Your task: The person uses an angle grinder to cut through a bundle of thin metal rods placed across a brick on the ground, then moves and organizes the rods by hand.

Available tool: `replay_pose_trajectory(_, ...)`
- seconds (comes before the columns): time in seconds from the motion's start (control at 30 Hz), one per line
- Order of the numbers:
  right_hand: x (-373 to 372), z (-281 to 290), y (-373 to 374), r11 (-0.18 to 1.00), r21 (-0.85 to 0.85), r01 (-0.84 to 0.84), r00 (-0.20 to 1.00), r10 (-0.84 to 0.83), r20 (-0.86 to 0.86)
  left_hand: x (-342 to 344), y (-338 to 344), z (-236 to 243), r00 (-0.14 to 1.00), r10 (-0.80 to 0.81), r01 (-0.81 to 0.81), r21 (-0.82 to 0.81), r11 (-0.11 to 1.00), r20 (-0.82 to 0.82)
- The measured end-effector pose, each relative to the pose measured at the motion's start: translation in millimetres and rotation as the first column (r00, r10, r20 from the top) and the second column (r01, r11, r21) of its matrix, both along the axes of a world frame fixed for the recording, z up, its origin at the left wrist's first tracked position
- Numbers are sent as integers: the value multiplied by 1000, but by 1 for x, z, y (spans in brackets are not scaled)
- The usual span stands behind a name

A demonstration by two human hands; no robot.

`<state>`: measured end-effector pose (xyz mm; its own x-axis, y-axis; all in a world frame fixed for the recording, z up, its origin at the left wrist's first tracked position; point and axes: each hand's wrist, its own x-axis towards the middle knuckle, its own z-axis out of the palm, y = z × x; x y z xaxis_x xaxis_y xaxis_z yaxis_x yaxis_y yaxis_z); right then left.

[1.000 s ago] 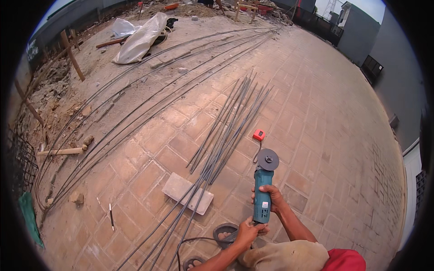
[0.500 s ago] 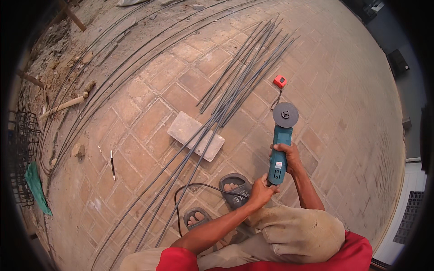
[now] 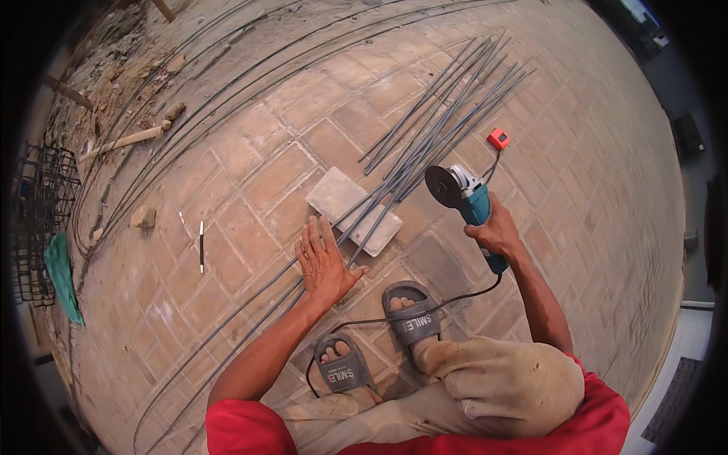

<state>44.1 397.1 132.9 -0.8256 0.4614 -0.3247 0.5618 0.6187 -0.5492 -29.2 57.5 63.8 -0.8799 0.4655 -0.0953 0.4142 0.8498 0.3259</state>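
My right hand (image 3: 497, 231) is wrapped round a teal angle grinder (image 3: 476, 203), whose dark disc (image 3: 443, 186) now faces left. Its black cord (image 3: 468, 299) runs from the handle across my sandals. My left hand (image 3: 324, 265) is spread, fingers apart, over several thin steel rods (image 3: 409, 163), touching them. These rods lie diagonally across a pale concrete block (image 3: 330, 189), just beyond the left fingertips. The grinder's disc is held right of and above the block, near the rods.
A red tape measure (image 3: 498, 139) lies beyond the grinder. Long bent rods (image 3: 167, 136), a wooden stick (image 3: 121, 142), a small stone (image 3: 144, 218), a pen-like marker (image 3: 202, 246), green sheeting (image 3: 59, 273) and wire cages (image 3: 34, 212) are at left. My sandalled feet (image 3: 409, 311) are below.
My left hand has left the grinder's end and moved left onto the rods, fingers spreading. My right hand has tilted the grinder, swinging its disc leftward. The view has pitched downward since a second ago.
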Motion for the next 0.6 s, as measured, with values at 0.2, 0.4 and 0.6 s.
replay_pose_trajectory(0.2, -23, -27, -22, 980, 75, -186, 979, 178, 96, 17, -25, -46, 990, 140, -141, -98, 985, -19)
replay_pose_trajectory(0.4, -28, -12, -21, 971, 139, -197, 973, 177, 146, 5, -9, -46, 992, 124, -126, -85, 988, -25)
replay_pose_trajectory(0.6, -32, -26, -30, 975, 98, -199, 972, 183, 148, -1, -23, -51, 996, 61, -74, -241, 968, -63)
